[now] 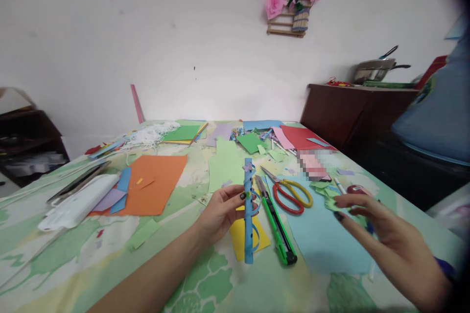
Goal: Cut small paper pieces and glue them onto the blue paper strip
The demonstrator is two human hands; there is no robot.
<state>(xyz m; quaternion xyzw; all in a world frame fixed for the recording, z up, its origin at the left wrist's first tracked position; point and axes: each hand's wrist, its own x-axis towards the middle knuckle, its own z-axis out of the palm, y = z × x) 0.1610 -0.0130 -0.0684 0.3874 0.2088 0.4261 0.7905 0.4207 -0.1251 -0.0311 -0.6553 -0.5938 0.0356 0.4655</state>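
Observation:
Upright in my left hand (pixel 223 210) is a rolled blue paper tube (pixel 248 242), pinched around its middle. Dark dots, curled blue strips and a small purple paper flower near its top decorate it. My right hand (pixel 385 234) is off to the right, thumb and forefinger closing on a fringed light green paper piece (pixel 331 204) beside other green scraps. Between the hands lie a green utility knife (pixel 277 225), its blade showing, and scissors (pixel 290 195) with red and yellow handles. A yellow paper square (pixel 238 227) rests under the tube.
Light blue paper (pixel 326 249) lies beneath the right-hand side. Orange paper (pixel 157 181), a white power strip (pixel 79 203) and a dark phone-like object (pixel 79 182) are at left. White string (pixel 150 134) and coloured sheets line the back. A pink phone (pixel 314 165) lies right of the scissors.

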